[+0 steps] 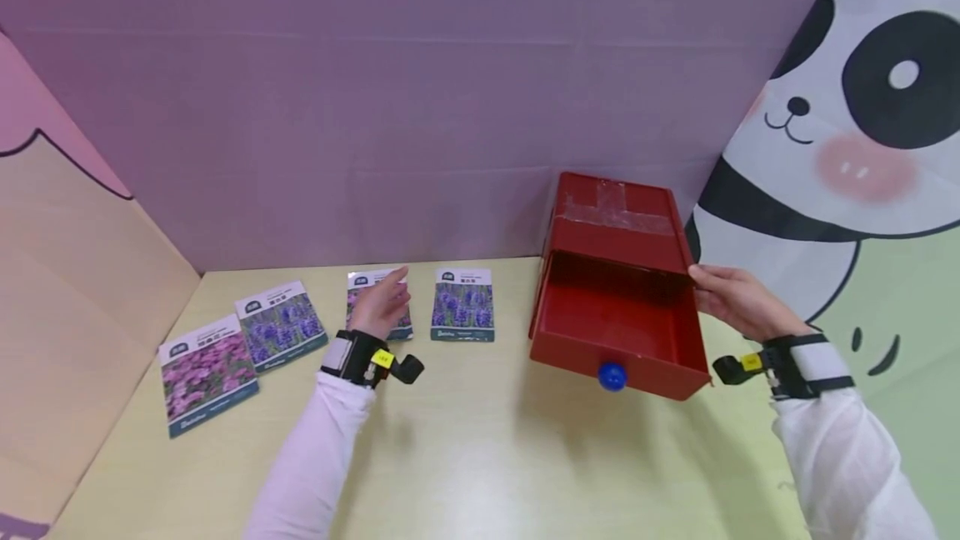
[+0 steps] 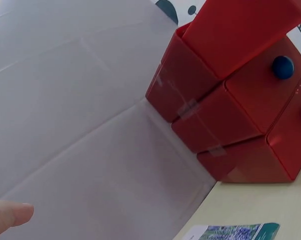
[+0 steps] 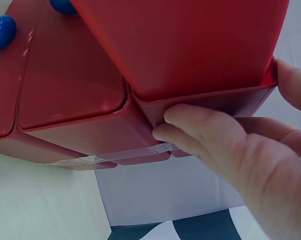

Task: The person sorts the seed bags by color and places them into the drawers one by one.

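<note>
- The red drawer unit (image 1: 611,219) stands at the back of the tabletop (image 1: 480,440), against the purple wall (image 1: 375,90); it is the landmark for what follows.
- Its top drawer (image 1: 615,332) is already pulled well out, blue knob (image 1: 612,376) facing the person, and looks empty inside.
- The right hand (image 1: 738,300) steadies the unit at its right side, fingers (image 3: 200,125) curled against the edge with the thumb on the other side (a light hold, as far as I can judge).
- Left of the unit, four seed packets (image 1: 462,304) lie in a row, none yet moved.
- The left hand (image 1: 382,302) reaches over the second packet (image 1: 378,300) from the unit, fingers straight and apart, holding nothing.
- A panda picture (image 1: 847,107) hangs right of the unit.
</note>
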A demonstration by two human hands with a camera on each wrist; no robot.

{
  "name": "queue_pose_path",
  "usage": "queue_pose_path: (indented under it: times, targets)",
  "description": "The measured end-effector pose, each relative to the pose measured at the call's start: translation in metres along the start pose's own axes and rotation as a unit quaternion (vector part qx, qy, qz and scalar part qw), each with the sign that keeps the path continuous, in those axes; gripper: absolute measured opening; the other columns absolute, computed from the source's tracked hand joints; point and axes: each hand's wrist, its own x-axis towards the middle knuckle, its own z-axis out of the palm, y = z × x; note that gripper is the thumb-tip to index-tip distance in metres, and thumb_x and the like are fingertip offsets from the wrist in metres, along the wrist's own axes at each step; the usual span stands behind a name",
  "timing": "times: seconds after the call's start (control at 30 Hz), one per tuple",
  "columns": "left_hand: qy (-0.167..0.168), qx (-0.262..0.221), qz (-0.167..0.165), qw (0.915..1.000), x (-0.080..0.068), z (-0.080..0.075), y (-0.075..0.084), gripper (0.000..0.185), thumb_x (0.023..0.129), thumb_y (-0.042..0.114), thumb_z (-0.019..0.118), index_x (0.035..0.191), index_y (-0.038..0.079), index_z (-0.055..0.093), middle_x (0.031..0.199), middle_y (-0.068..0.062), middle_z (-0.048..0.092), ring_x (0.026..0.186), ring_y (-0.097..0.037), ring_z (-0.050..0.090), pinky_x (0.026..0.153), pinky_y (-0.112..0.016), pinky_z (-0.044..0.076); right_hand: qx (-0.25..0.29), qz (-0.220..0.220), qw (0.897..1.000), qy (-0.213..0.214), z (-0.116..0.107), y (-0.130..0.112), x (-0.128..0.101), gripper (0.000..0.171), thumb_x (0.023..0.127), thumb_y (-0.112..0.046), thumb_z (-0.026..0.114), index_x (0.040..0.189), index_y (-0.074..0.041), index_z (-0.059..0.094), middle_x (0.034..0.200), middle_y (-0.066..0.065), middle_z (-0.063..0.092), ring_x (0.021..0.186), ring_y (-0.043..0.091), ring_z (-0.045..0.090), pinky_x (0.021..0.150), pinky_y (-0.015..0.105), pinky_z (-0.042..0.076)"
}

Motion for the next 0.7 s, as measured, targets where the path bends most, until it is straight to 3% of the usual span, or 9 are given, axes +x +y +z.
queue_pose_path:
  times: [0.27, 0.33, 0.4, 0.43, 0.47, 0.5, 0.53, 0.6, 0.7]
  targets:
    - [-0.041, 0.044, 0.037, 0.9975, -0.004, -0.016, 0.001, 0.048, 0.093, 0.013, 0.050, 0.138, 0.003, 0.034, 0.143, -0.020, 0.029, 0.115, -0.026, 0.043, 0.103, -0.033, 0.035, -0.005, 0.000, 1.000, 0.004, 0.001, 0.000, 0.000, 0.020, 0.095, -0.025, 0.046, 0.100, -0.025, 0.066, 0.100, -0.004, 0.065, 0.089, 0.012, 0.063, 0.077, 0.023, 0.053]
    - [-0.083, 0.168, 0.120, 0.9750, -0.006, -0.023, -0.002, 0.048, 0.091, 0.001, 0.050, 0.137, -0.002, 0.035, 0.141, -0.023, 0.032, 0.116, -0.033, 0.044, 0.102, -0.037, 0.037, -0.004, -0.003, 1.000, 0.001, 0.001, 0.001, 0.000, 0.021, 0.095, -0.024, 0.045, 0.100, -0.024, 0.066, 0.100, -0.004, 0.065, 0.089, 0.012, 0.063, 0.077, 0.023, 0.053]
    - [-0.101, 0.287, 0.206, 0.9300, -0.008, -0.030, -0.005, 0.051, 0.087, -0.012, 0.049, 0.135, -0.006, 0.034, 0.138, -0.028, 0.034, 0.117, -0.040, 0.044, 0.099, -0.040, 0.039, -0.002, -0.004, 1.000, 0.000, 0.001, 0.001, 0.000, 0.021, 0.095, -0.024, 0.045, 0.101, -0.023, 0.066, 0.101, -0.003, 0.065, 0.090, 0.012, 0.063, 0.077, 0.023, 0.053]
    - [-0.099, 0.298, 0.215, 0.9248, -0.008, -0.032, -0.006, 0.051, 0.086, -0.012, 0.050, 0.135, -0.007, 0.035, 0.136, -0.029, 0.035, 0.116, -0.040, 0.045, 0.099, -0.040, 0.040, -0.002, -0.004, 1.000, 0.000, 0.001, 0.001, 0.000, 0.022, 0.096, -0.023, 0.045, 0.101, -0.023, 0.066, 0.101, -0.003, 0.065, 0.090, 0.012, 0.063, 0.077, 0.023, 0.053]
    - [-0.097, 0.332, 0.240, 0.9068, -0.008, -0.034, -0.006, 0.052, 0.084, -0.016, 0.050, 0.133, -0.009, 0.035, 0.135, -0.030, 0.035, 0.115, -0.043, 0.045, 0.098, -0.041, 0.040, -0.001, -0.003, 1.000, 0.000, 0.001, 0.001, 0.000, 0.022, 0.096, -0.023, 0.045, 0.101, -0.023, 0.066, 0.101, -0.003, 0.065, 0.089, 0.012, 0.063, 0.077, 0.023, 0.053]
    - [-0.098, 0.332, 0.245, 0.9057, -0.009, -0.036, -0.007, 0.052, 0.084, -0.017, 0.049, 0.134, -0.009, 0.035, 0.135, -0.031, 0.035, 0.118, -0.043, 0.042, 0.098, -0.042, 0.039, -0.002, -0.002, 1.000, 0.001, 0.001, 0.001, -0.001, 0.021, 0.095, -0.024, 0.045, 0.101, -0.023, 0.066, 0.101, -0.003, 0.065, 0.089, 0.012, 0.063, 0.077, 0.023, 0.052]
    - [-0.095, 0.309, 0.225, 0.9189, -0.010, -0.036, -0.006, 0.052, 0.085, -0.017, 0.048, 0.135, -0.008, 0.034, 0.136, -0.031, 0.034, 0.119, -0.043, 0.040, 0.100, -0.042, 0.038, -0.003, 0.000, 1.000, 0.004, 0.001, 0.001, -0.001, 0.021, 0.095, -0.024, 0.046, 0.101, -0.024, 0.066, 0.101, -0.004, 0.065, 0.089, 0.012, 0.063, 0.077, 0.023, 0.052]
    - [-0.079, 0.208, 0.158, 0.9620, -0.011, -0.035, -0.005, 0.048, 0.090, -0.007, 0.046, 0.136, -0.003, 0.033, 0.139, -0.029, 0.031, 0.122, -0.040, 0.038, 0.104, -0.040, 0.034, -0.007, 0.002, 1.000, 0.009, 0.001, 0.000, -0.001, 0.020, 0.095, -0.025, 0.047, 0.100, -0.025, 0.066, 0.100, -0.004, 0.065, 0.089, 0.012, 0.063, 0.077, 0.023, 0.052]
    - [-0.071, 0.236, 0.158, 0.9561, -0.010, -0.039, -0.004, 0.049, 0.090, -0.009, 0.045, 0.137, -0.004, 0.032, 0.138, -0.031, 0.031, 0.121, -0.040, 0.040, 0.103, -0.040, 0.034, -0.014, 0.006, 1.000, 0.014, 0.000, 0.000, 0.000, 0.019, 0.094, -0.027, 0.048, 0.099, -0.028, 0.066, 0.100, -0.006, 0.065, 0.089, 0.011, 0.063, 0.078, 0.022, 0.052]
